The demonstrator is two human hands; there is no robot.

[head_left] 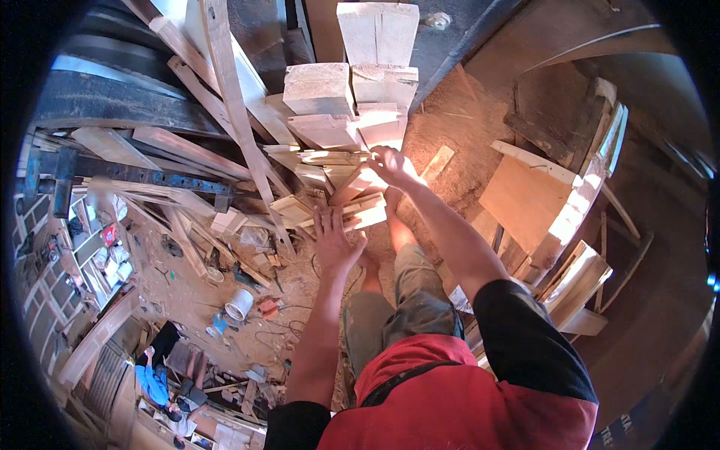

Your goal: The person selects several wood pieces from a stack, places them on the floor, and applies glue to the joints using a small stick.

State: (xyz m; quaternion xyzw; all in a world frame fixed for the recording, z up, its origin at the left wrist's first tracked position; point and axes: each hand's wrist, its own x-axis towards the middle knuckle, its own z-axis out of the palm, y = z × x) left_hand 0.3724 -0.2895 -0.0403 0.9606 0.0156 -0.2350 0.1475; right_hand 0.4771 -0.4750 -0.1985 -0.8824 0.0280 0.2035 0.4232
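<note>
My left hand has its fingers stretched out and apart, the tips against the near end of a stack of short wooden pieces. Further ahead, my right hand is bent round the right end of a thin wooden strip; the undersides of its fingers are hidden. Between the hands lies a tilted reddish-brown wood block. Thick pale timber blocks are stacked just beyond, lit brightly on their right side.
Long planks lean at the left. A wooden frame with an orange-brown panel stands at the right. Sawdust covers the ground. A white bucket lies lower left, and two people are in the far lower left.
</note>
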